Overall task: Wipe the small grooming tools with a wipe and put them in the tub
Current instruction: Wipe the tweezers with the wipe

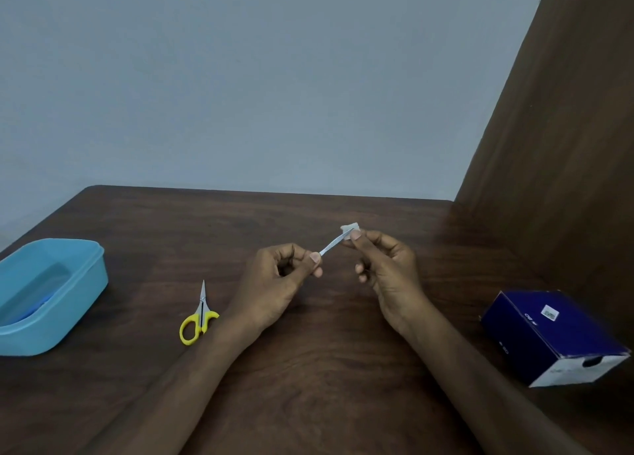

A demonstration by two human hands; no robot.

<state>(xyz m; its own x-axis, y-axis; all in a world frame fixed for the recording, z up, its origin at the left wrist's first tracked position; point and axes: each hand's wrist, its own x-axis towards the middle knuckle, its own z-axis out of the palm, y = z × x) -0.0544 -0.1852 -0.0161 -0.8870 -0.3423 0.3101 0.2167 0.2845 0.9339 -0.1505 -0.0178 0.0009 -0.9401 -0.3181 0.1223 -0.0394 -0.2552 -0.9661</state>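
My left hand pinches the near end of a slim silver metal tool, held above the middle of the table. My right hand pinches a small folded white wipe around the tool's far tip. Small scissors with yellow handles lie on the table to the left of my left wrist, blades pointing away. A light blue plastic tub stands at the left edge, with something blue lying inside it.
A dark blue cardboard box with a white end sits at the right. The dark wooden table meets a grey wall at the back and a brown panel on the right.
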